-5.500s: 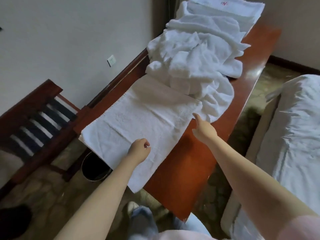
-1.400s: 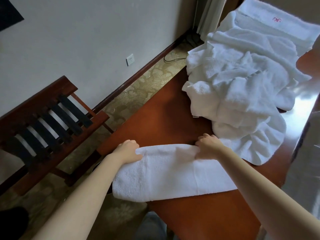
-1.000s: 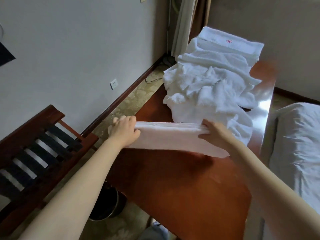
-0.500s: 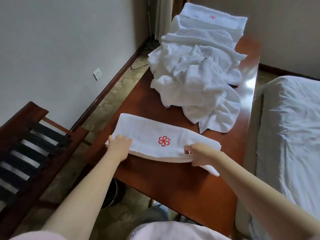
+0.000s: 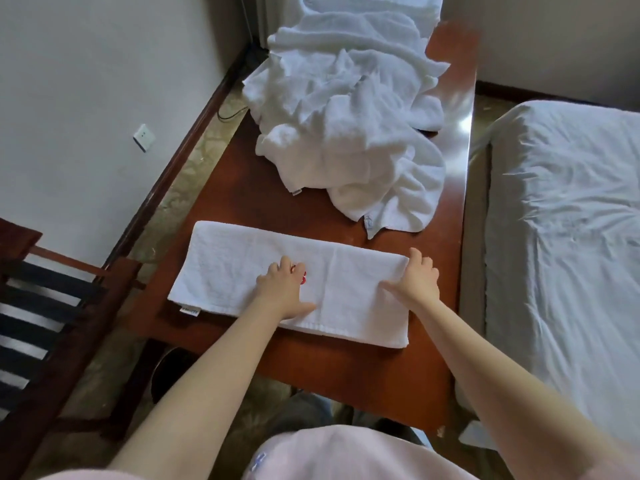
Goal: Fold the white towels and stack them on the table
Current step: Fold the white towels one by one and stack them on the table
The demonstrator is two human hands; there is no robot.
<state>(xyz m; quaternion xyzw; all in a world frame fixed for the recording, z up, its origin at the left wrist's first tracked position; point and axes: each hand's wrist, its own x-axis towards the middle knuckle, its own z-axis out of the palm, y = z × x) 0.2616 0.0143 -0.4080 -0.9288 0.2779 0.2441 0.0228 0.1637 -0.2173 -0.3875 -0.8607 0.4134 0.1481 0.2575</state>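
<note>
Head view. Folded towel [image 5: 242,268], a long strip, lay flat on the table [image 5: 346,375] under both sets of fingers. Left hand [image 5: 282,289] had quit the strip's end, held half a second earlier, and pressed its middle. Its fingers were bent and close together, with the red emblem [image 5: 304,279] half hidden beneath them. Right hand [image 5: 414,280] had its fingers hooked over the end edge and its thumb splayed on top. Unfolded towels [image 5: 346,133] were heaped beyond the fingertips. Judgement: a crosswise fold looked set up, and stacking had not yet begun.
</note>
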